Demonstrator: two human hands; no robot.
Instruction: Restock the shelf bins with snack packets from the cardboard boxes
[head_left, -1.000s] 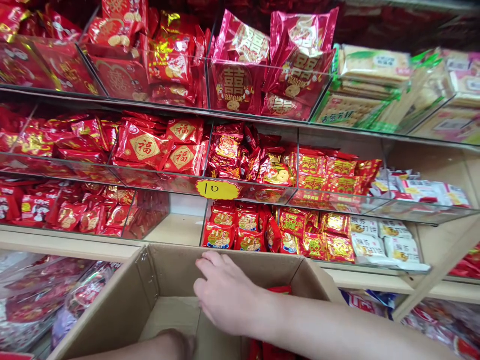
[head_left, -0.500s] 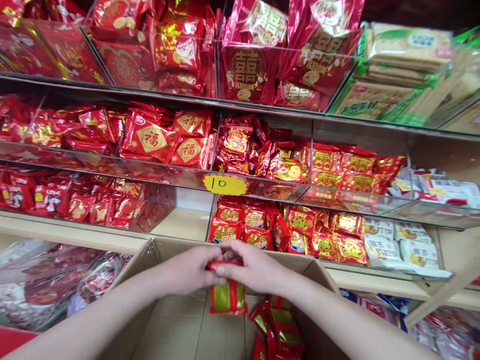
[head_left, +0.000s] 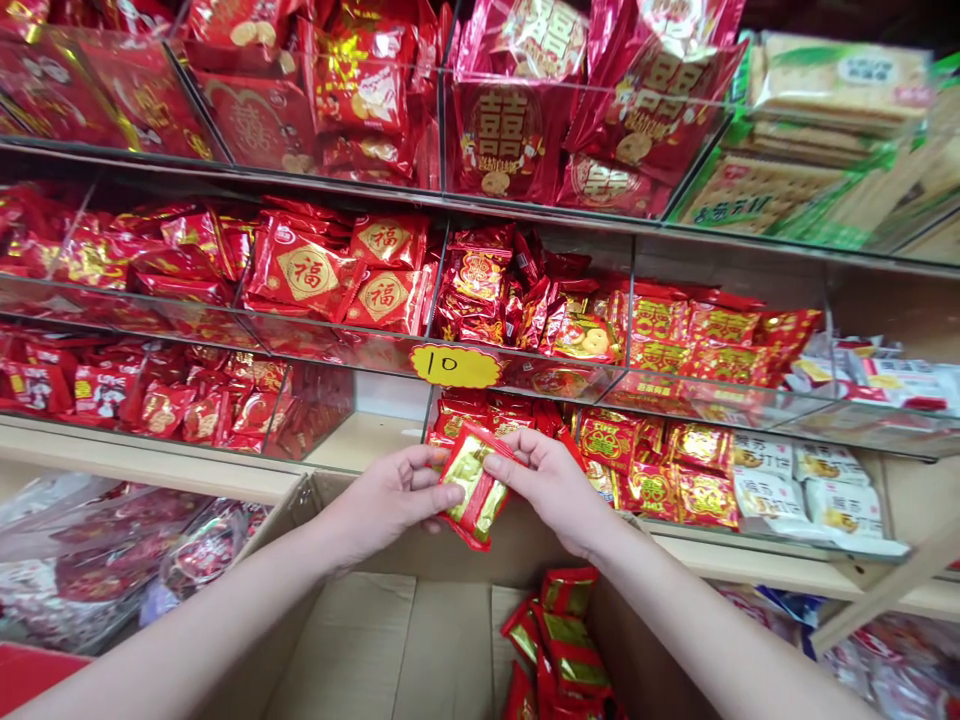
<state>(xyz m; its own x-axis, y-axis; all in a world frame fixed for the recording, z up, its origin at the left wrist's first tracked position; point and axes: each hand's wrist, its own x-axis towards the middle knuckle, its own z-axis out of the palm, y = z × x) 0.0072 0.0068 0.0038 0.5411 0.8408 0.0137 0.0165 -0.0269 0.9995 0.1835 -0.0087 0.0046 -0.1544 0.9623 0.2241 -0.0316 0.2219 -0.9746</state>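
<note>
Item in hand: one red-and-gold packet, located between the two hands, tilted, its gold-banded face turned upward. Whether a second packet lies behind it cannot be determined.

Hands: both pinching. The left hand grips the packet's left edge, thumb on the face; the right hand grips the upper right edge likewise. Fingers behind are partly hidden.

Change noted: half a second ago the packet hung lower, beneath hands that almost met; it is now raised and the hands stand farther apart. Consequence, in my judgement: it is clear of the carton's depth and under two-handed control.

Below the hands: the cardboard carton, with similar loose packets heaped below the right hand.

Beyond the hands: the lowest display row, its red packets partly screened by them. White packets lie farther right. Above the hands: a yellow tag marked 10.
</note>
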